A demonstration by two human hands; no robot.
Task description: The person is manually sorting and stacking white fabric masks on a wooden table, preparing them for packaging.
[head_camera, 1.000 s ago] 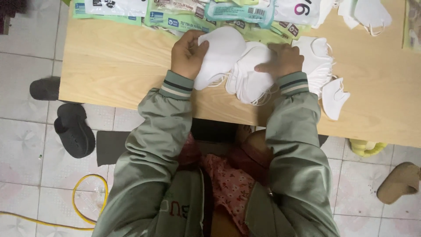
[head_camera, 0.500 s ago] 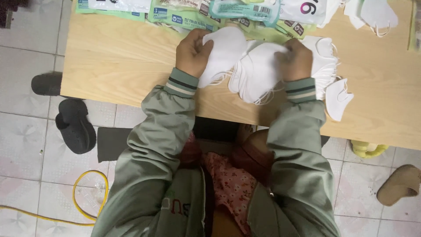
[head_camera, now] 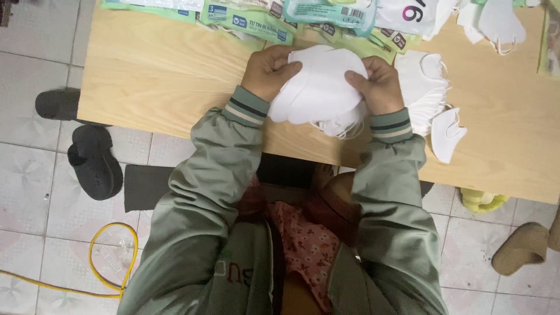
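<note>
**Two hands squaring up a stack of white face masks at the table edge**

So both hands are clamped on one bundle; the left hand [head_camera: 269, 71] pinches the left end of the stack of white masks [head_camera: 319, 93], fingers curled over the top with the thumb tucked in front, and the right hand [head_camera: 379, 86] does the same on the right end, fingers closed round it. My guess is that the squeeze from both sides is there to keep the pieces lined up, since a loose pile of these would fan out; the bundle sits just above the wooden table [head_camera: 157, 76], near the near edge, right in front of the person.

Materials: the masks look like soft, matte non-woven fabric, folded flat into rounded, petal-like shapes; thin white ear loops dangle out of the bottom of the stack. Just right of the right hand lies a second pile of masks [head_camera: 423, 81], and near that a single mask [head_camera: 446, 134] on its own, within easy reach, which fits a sorting layout.

Along the far edge lie glossy green-and-white plastic packets [head_camera: 245, 20], flat and crinkly; the tabletop is pale, smooth wood grain.

On the tiled floor to the left lie dark slippers [head_camera: 93, 163] and a loop of yellow cable [head_camera: 111, 256]; a tan shoe [head_camera: 519, 248] sits on the right. Olive jacket sleeves [head_camera: 204, 169] with striped ribbed cuffs.
</note>
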